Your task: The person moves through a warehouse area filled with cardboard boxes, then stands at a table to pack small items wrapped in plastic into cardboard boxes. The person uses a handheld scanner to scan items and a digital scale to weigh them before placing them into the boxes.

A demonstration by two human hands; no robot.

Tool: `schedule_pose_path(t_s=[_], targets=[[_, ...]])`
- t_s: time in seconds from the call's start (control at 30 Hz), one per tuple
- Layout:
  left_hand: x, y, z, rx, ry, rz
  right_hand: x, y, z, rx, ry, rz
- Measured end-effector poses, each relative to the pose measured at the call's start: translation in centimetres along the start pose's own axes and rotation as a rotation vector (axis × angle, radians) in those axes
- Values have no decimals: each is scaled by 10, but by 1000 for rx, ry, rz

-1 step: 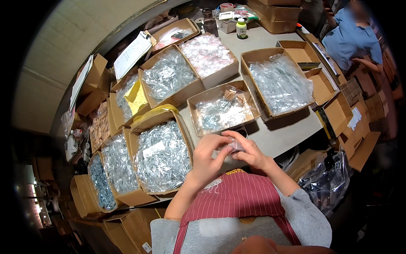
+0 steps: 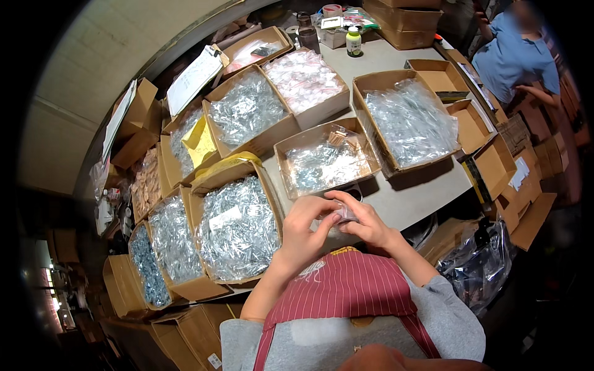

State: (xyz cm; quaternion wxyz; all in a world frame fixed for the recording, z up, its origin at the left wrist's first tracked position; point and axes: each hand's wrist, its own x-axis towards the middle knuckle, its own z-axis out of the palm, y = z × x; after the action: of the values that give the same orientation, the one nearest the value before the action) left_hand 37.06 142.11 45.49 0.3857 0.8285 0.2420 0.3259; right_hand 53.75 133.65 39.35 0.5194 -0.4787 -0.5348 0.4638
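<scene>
I see my left hand (image 2: 304, 230) and right hand (image 2: 366, 222) meeting on a small clear packet (image 2: 344, 212) at the table's (image 2: 408, 199) near edge. Just behind them sits a box of bagged parts (image 2: 325, 161); a larger box (image 2: 238, 226) lies to my left, another (image 2: 408, 120) behind to the right. A co-worker (image 2: 516, 55) stands far right.

Packing or sorting station in a small warehouse or workshop. Indicators: a grey worktable (image 2: 396, 198) crowded with open cardboard boxes (image 2: 238, 229) filled with small clear bagged parts, further cartons (image 2: 402, 15) stacked at the back, loose paper sheets (image 2: 195, 77) propped on the boxes, and a co-worker (image 2: 516, 55) stationed at an adjoining bench with more boxes
</scene>
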Motion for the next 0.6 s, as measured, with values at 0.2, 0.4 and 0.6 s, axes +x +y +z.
schedule_pose_path(t_s=[0.2,0.4,0.6], targets=[[0,8,0,65,15,121,0,-13,-5,-108,-22,-18],[-3,18,-14,-129,-19,114,6,-33,-1,-8,-34,-65],[-25,44,-49,-411,-99,247,11,10,-19,245,227,94]])
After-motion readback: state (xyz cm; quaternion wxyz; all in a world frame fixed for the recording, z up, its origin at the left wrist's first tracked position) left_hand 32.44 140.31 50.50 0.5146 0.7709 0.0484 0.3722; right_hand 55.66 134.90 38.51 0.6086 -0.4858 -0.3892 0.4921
